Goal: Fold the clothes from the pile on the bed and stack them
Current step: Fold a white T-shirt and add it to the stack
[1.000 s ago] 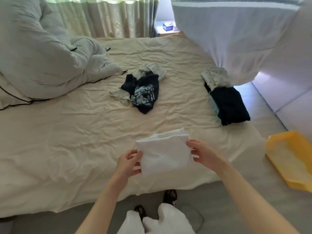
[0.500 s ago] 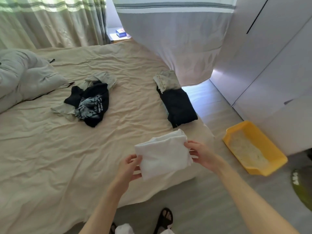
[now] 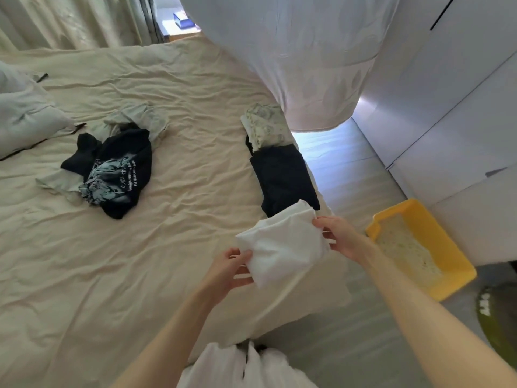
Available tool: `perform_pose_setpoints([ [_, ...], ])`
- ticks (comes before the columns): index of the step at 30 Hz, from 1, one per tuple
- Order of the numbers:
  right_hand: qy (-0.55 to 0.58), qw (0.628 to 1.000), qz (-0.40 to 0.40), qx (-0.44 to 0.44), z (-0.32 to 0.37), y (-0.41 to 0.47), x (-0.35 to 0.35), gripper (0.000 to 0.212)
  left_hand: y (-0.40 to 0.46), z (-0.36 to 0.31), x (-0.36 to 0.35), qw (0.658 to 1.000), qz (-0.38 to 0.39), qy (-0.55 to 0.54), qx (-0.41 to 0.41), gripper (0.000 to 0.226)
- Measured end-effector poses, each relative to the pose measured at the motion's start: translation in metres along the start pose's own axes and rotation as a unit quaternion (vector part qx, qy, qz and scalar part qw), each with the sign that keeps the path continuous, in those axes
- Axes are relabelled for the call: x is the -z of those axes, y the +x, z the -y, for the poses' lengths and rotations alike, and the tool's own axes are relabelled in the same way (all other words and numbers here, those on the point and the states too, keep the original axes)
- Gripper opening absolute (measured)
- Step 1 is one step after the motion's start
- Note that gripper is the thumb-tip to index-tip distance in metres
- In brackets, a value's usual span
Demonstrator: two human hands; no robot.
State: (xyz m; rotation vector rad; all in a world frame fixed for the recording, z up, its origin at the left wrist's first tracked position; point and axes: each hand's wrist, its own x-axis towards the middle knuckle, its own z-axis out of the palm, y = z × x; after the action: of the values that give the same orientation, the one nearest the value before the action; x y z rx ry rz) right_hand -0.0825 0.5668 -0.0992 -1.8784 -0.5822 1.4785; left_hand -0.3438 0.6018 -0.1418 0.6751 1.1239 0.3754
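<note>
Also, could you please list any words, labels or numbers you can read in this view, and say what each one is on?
Crumpled black printed T-shirt in the pile on the beige bed sheet: a few lines of small pale lettering beside a pale graphic, too blurred to read.
Small blue box on the far bedside surface: no legible marking.
Nothing else in view carries text.

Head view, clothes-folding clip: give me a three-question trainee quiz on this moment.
1. True or false: both hands hold the folded white garment.
2. Which lies nearest the white garment? A) the unfolded pile B) the folded dark garment C) the pillow
3. What colour is the tray on the floor beside the bed?

Key: 1 true: left hand and right hand grip opposite edges. 2 B. 3 yellow.
</note>
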Motion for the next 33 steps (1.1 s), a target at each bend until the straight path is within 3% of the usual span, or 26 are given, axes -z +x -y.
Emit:
perform_pose_setpoints([
  [6, -0.133, 0.99, 0.039, 0.004, 0.061, 0.079, 0.047, 0.015, 0.058, -0.019, -0.049, 0.998, 0.003, -0.041, 0.047, 0.015],
  [10, -0.208, 0.974, 0.081, 0.033, 0.104, 0.152, 0.067, 0.007, 0.107, -0.027, -0.087, 0.997, -0.015, -0.077, 0.025, 0.019],
  [16, -0.325, 0.931, 0.147, 0.075, 0.15, 0.255, 0.063, 0.006, 0.174, -0.023, -0.154, 0.975, -0.084, -0.204, 0.022, 0.032],
  [20, -0.389, 0.901, 0.161, 0.109, 0.163, 0.319, 0.049, 0.013, 0.223, -0.03, -0.176, 0.969, -0.12, -0.215, 0.005, 0.034],
  [23, -0.461, 0.867, 0.083, 0.17, 0.145, 0.355, 0.036, 0.031, 0.255, -0.035, -0.18, 0.976, -0.151, -0.154, 0.034, 0.034],
  [26, -0.443, 0.841, -0.047, 0.307, 0.107, 0.347, 0.028, 0.036, 0.261, -0.034, -0.176, 0.983, -0.164, 0.056, 0.059, 0.033],
  [28, -0.406, 0.811, -0.084, 0.412, 0.073, 0.327, 0.034, 0.034, 0.251, -0.028, -0.171, 0.952, -0.225, 0.208, -0.015, 0.026],
  [29, -0.406, 0.791, -0.088, 0.449, 0.054, 0.316, 0.039, 0.034, 0.244, -0.026, -0.168, 0.917, -0.277, 0.275, -0.083, 0.022],
  [31, -0.445, 0.75, -0.08, 0.482, 0.022, 0.302, 0.053, 0.038, 0.239, -0.026, -0.164, 0.81, -0.34, 0.412, -0.241, 0.013],
  [33, -0.514, 0.721, -0.053, 0.462, 0.001, 0.299, 0.062, 0.042, 0.253, -0.026, -0.159, 0.719, -0.319, 0.524, -0.327, 0.028],
])
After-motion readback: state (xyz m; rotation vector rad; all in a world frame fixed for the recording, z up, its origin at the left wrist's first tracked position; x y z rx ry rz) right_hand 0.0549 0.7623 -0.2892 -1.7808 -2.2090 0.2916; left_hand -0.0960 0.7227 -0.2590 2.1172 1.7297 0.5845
